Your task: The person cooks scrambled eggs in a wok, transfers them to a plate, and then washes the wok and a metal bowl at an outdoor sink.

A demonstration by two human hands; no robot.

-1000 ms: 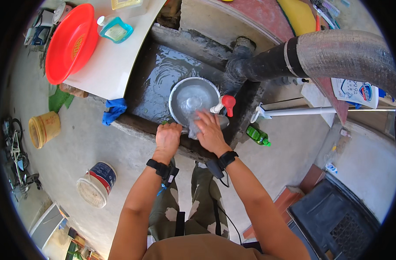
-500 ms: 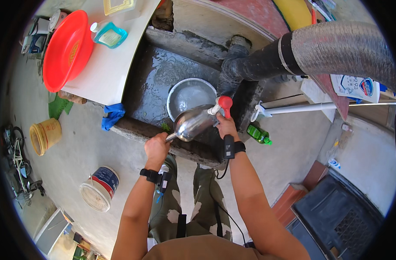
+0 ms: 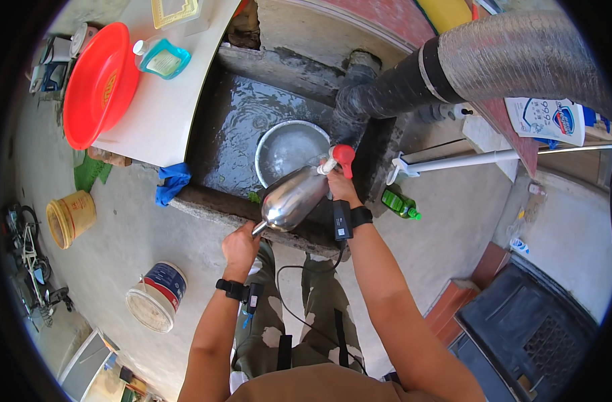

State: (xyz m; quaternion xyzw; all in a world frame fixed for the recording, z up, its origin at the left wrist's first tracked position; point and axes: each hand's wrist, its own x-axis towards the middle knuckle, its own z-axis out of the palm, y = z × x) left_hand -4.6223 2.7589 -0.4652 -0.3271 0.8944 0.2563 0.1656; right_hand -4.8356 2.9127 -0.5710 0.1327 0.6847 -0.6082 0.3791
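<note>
My left hand (image 3: pixel 240 251) is closed round the short handle of a shiny metal ladle (image 3: pixel 292 199). The ladle is tilted, its rounded polished side facing up. Beside the far end of the ladle is my right hand (image 3: pixel 343 187), its fingers curled against the rim and partly hidden. Just above those fingers sits a tap with a red lever (image 3: pixel 344 157) and a white body. Below and beyond the ladle, a round pale basin (image 3: pixel 260 159) with water in it stands in a wet concrete sink (image 3: pixel 219 120).
A thick wrapped pipe (image 3: pixel 393 90) rises at the sink's right. Blue cloth (image 3: pixel 174 182) hangs at its left corner, near a white table (image 3: pixel 162 127) with a red basin (image 3: pixel 98 87) and a teal bottle (image 3: pixel 164 59). A green bottle (image 3: pixel 400 204) lies right; buckets (image 3: pixel 152 305) stand left.
The ladle has rolled and tilted, so more of its polished side shows. My right wrist has turned slightly, and the cable from it now loops across my legs. Ripples in the sink have shifted.
</note>
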